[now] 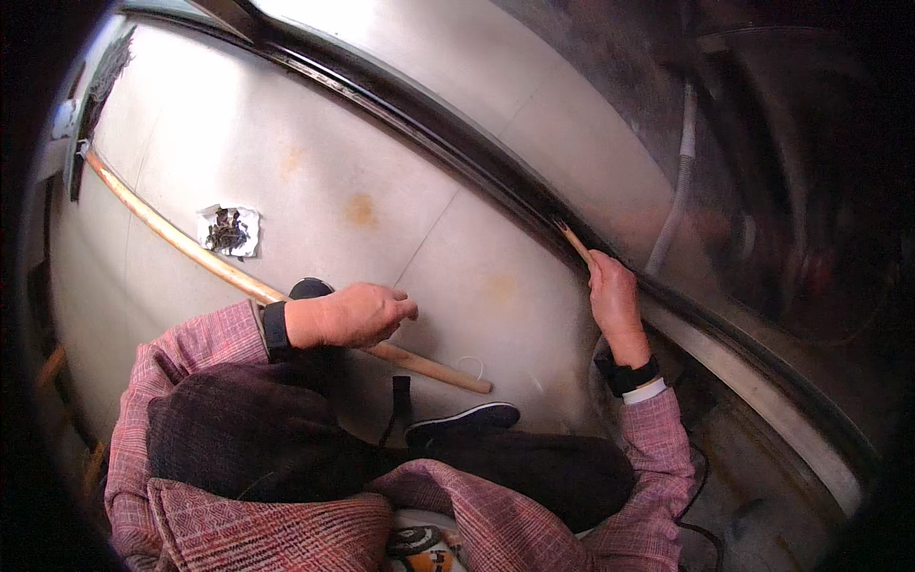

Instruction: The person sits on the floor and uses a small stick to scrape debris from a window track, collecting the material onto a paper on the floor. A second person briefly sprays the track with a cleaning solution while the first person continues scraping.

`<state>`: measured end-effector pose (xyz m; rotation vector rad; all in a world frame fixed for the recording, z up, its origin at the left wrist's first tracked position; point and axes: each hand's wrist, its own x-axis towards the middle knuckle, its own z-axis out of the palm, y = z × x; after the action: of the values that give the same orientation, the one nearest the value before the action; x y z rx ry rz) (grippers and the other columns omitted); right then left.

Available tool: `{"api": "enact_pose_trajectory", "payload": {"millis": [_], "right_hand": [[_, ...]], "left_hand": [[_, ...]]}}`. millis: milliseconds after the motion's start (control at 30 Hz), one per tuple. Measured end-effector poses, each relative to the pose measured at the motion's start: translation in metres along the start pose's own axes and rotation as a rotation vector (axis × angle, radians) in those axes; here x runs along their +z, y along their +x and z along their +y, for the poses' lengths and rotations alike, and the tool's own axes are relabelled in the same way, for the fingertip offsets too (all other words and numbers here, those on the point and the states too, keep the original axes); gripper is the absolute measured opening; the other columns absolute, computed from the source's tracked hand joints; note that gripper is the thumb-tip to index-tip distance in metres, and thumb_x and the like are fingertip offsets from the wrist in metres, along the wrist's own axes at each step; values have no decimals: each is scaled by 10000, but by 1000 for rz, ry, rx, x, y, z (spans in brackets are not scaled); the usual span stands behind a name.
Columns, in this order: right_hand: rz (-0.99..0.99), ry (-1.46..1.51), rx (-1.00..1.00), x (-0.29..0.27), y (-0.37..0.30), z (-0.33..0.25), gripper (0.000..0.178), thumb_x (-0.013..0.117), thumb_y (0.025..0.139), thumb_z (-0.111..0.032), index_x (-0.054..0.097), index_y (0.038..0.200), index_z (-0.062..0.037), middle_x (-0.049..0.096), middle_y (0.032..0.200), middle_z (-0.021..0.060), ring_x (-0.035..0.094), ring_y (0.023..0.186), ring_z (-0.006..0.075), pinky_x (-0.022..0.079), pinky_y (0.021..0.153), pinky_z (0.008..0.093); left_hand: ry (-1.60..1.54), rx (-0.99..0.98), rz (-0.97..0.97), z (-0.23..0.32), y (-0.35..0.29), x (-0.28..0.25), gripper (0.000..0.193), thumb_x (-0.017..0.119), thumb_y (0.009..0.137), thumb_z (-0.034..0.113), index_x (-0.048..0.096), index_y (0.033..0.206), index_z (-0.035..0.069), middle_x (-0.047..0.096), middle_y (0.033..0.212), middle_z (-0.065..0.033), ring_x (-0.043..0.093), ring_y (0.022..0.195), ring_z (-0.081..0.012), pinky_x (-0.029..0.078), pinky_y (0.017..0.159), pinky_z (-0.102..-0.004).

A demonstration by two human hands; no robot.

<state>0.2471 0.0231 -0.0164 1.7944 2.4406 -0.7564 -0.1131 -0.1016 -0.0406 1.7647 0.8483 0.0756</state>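
My right hand (615, 297) grips a thin brush (576, 242) by its light wooden handle. The dark tip of the brush reaches into a long black groove (477, 170) beside the glass. My left hand (355, 315) is closed, fingers curled, in front of my bent knee; what it may hold is hidden under the fingers. Beneath that hand a long wooden pole (186, 246) crosses the floor, running to a dark bristled head (103, 84) at the far left. Left of my left hand lies a white paper (250, 229) bearing a heap of dark scraps.
Dark glass (762, 191) rises on the right above a metal sill (753, 391). The pale floor (315, 143) has brownish stains and a seam. My dark shoe (472, 419) rests near the pole's end. A black strap (399, 405) hangs by my legs.
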Motion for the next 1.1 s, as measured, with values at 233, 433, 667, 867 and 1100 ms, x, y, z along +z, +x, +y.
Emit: {"api": "enact_pose_trajectory", "payload": {"millis": [233, 433, 667, 867, 1100], "right_hand": [[-51, -13, -68, 10, 38, -30, 224, 551, 943, -103, 621, 1123, 11, 636, 947, 249, 609, 874, 442, 494, 728, 468], [26, 8, -147, 31, 63, -60, 164, 547, 946, -154, 602, 1047, -38, 630, 885, 227, 612, 846, 444, 493, 682, 509], [-58, 18, -62, 5, 47, -47, 215, 562, 940, -148, 638, 1094, -19, 646, 937, 223, 625, 886, 414, 499, 745, 462], [-141, -161, -42, -19, 29, -34, 205, 586, 925, -126, 637, 1091, -17, 633, 900, 241, 613, 856, 431, 492, 716, 470], [-121, -138, -137, -10, 49, -63, 130, 568, 930, -95, 623, 1014, -12, 613, 869, 253, 602, 828, 437, 483, 671, 482]], "left_hand": [[-17, -21, 22, -4, -3, 0, 235, 548, 875, 71, 579, 1102, 20, 634, 981, -172, 638, 907, -377, 528, 783, -446], [-25, -24, 55, -1, -5, -7, 235, 553, 865, 58, 582, 1095, 20, 634, 974, -175, 639, 901, -377, 529, 778, -442], [-46, -44, 34, -5, -5, -5, 244, 559, 862, 65, 585, 1102, 26, 638, 988, -173, 643, 903, -375, 532, 787, -439], [-37, -35, 19, -1, -2, -6, 273, 566, 851, 52, 585, 1122, 24, 640, 1012, -169, 647, 922, -365, 533, 799, -434], [-14, -14, 30, 1, -6, -12, 286, 573, 835, 40, 586, 1120, 27, 639, 1013, -174, 646, 918, -365, 534, 786, -434]]}}
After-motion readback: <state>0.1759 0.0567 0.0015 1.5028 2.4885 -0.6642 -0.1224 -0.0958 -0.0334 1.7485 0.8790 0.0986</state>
